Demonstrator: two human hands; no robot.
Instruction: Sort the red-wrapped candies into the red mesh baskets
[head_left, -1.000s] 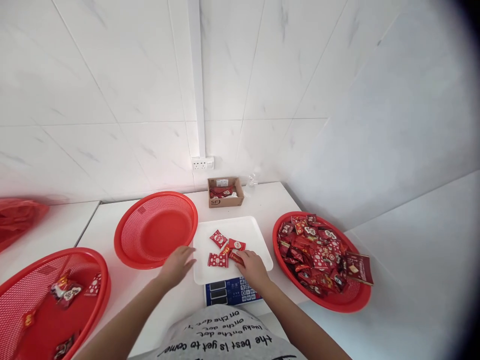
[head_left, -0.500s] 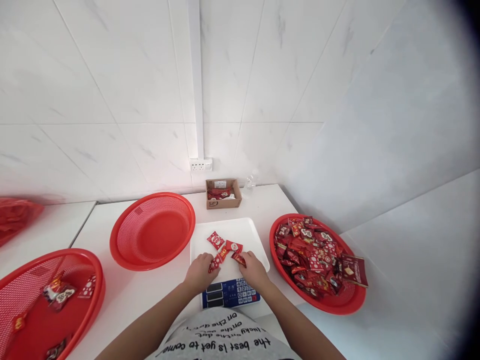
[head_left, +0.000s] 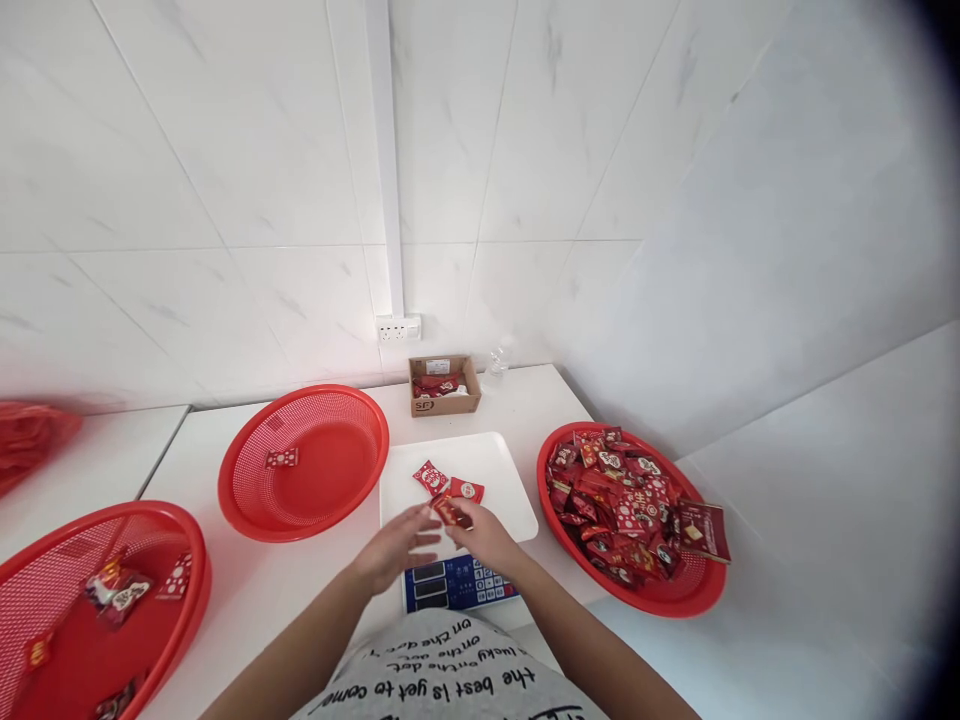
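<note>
My right hand [head_left: 482, 537] is closed on a dark red wrapped candy [head_left: 452, 512], held above the white pan of a digital scale [head_left: 499, 470]. To its left, my left hand [head_left: 397, 548] has its fingers spread, the tips close to that candy; nothing shows in its grasp. On the pan behind the hands lie a dotted red wrapped candy [head_left: 430, 477] and a plain red one [head_left: 466, 490]. The hands partly cover the front of the pan and the blue keypad [head_left: 459, 585]. One red wrapped candy [head_left: 282, 458] lies inside the middle red basket [head_left: 238, 520].
At the right, a red basket [head_left: 546, 500] is heaped with wrapped candies, a larger packet [head_left: 703, 530] across its rim. Another red basket [head_left: 196, 590] at lower left holds several candies. Against the wall stand a small cardboard box [head_left: 444, 405] and a clear bottle [head_left: 496, 362].
A red candy now lies in the middle basket. My left hand has let go of its candy and opened. My right hand has brought its candy up and left, toward my left hand.
</note>
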